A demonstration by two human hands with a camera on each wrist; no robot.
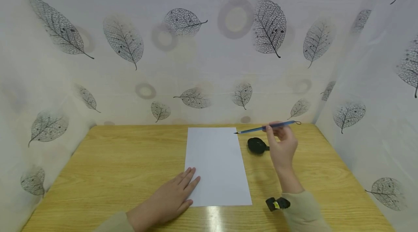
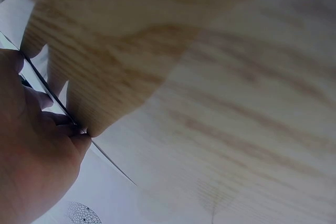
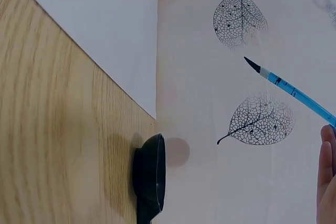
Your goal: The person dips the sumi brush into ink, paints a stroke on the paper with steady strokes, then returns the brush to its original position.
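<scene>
A leaf-printed curtain (image 1: 202, 65) backs the wooden table (image 1: 124, 159).

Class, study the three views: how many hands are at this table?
2. The left hand rests across the lower left edge of the paper; the right hand is raised beside the black dish, holding the blue brush. No other hand shows.

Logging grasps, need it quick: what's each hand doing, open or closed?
Left hand: open, resting on the paper.
Right hand: closed, holding the brush.
</scene>
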